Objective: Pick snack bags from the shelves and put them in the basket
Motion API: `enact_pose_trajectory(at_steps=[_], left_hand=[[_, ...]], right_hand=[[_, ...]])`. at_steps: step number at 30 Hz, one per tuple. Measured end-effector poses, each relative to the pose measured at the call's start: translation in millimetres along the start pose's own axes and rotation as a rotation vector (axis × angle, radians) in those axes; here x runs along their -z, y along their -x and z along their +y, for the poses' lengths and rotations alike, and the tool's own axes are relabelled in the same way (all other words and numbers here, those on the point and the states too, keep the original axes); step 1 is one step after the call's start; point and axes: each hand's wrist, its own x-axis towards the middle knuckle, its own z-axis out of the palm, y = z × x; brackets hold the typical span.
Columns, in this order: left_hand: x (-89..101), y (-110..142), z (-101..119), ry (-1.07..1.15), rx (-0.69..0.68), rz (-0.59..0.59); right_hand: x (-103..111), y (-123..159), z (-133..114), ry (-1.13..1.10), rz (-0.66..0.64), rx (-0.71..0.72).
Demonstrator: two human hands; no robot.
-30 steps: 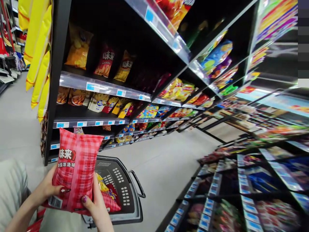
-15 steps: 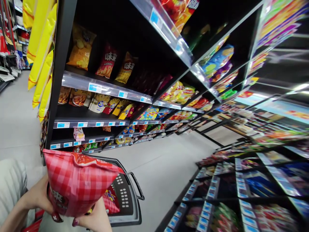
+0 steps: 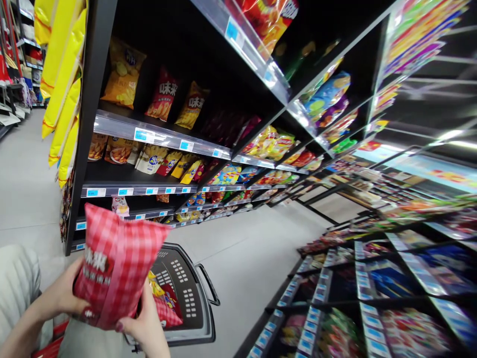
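A red-and-white checked snack bag (image 3: 117, 266) is held upright in both hands, low on the left of the head view. My left hand (image 3: 63, 296) grips its left edge and my right hand (image 3: 143, 323) holds its lower right corner. Just behind the bag sits a dark plastic shopping basket (image 3: 190, 301) with other snack packets (image 3: 164, 303) inside it.
A black shelf unit (image 3: 149, 134) full of chip bags runs along the left of the aisle. Another rack of packets (image 3: 372, 288) fills the right side. Grey floor (image 3: 253, 258) runs between them. Yellow bags (image 3: 59, 84) hang at the shelf's end.
The checked bag tipped forward and flat half a second ago, and now stands upright again, turned slightly. The view shifted a little.
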Motion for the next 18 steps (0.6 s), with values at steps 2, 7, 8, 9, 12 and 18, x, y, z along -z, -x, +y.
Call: enact_pose_trajectory(at_steps=[2, 7, 8, 9, 12, 18], left_hand=[[-9.4, -1.6, 7.2, 0.118, 0.027, 0.063], [-27.3, -4.8, 16.2, 0.227, 0.117, 0.202], [-28.4, -5.3, 15.6, 0.234, 0.126, 0.22], [-28.9, -5.7, 14.7, 0.24, 0.137, 0.232], [-28.9, -6.2, 12.9, 0.252, 0.156, 0.242], [-28.3, -6.1, 11.6, 0.255, 0.156, 0.227]], right_hand=[[-2.1, -5.8, -2.7, -0.018, -0.041, 0.016], [0.9, -11.9, -1.4, 0.072, -0.059, -0.032], [2.1, -11.9, -0.4, 0.083, -0.056, -0.05], [3.0, -11.8, 0.6, 0.085, -0.053, -0.063], [3.7, -11.1, 2.1, 0.068, -0.046, -0.073], [-0.5, -10.5, -3.4, 0.042, -0.045, -0.055]])
